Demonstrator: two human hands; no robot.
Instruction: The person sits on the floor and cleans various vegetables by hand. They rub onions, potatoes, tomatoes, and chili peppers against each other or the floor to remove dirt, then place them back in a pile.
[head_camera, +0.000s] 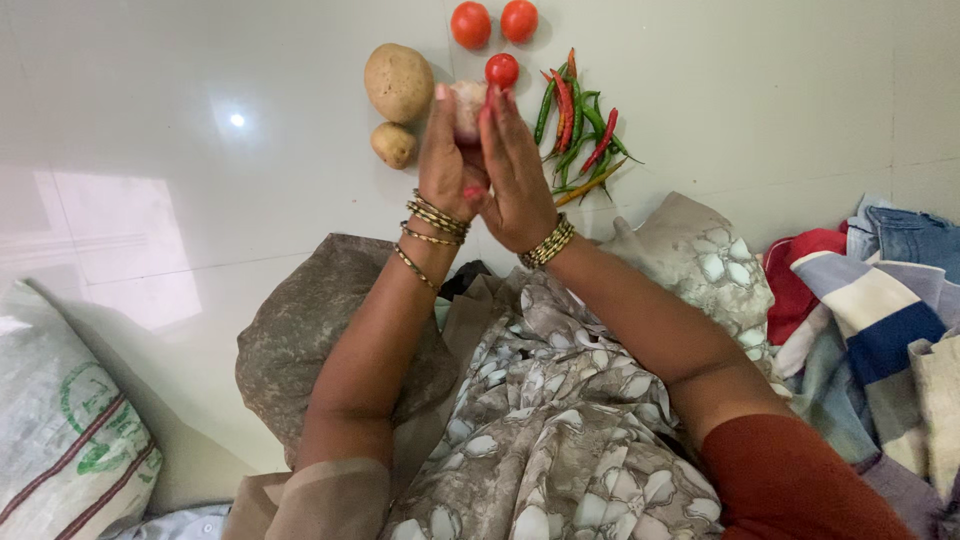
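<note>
My left hand (447, 160) and my right hand (515, 170) are raised together over the floor, palms facing, pinching a small pale round bulb (468, 103) between their fingertips. Both wrists wear gold bangles. Just beyond the fingertips lies a small red tomato (502, 70). Two more tomatoes (494, 22) lie further out. To the left of my hands rest a large potato (398, 82) and a small potato (393, 145). On the right is a pile of green and red chillies (578, 125).
The vegetables lie on a glossy white tiled floor (200, 150). A woven sack (65, 430) sits at the lower left. Folded clothes (870, 310) are heaped at the right. My patterned garment (560, 420) covers my lap.
</note>
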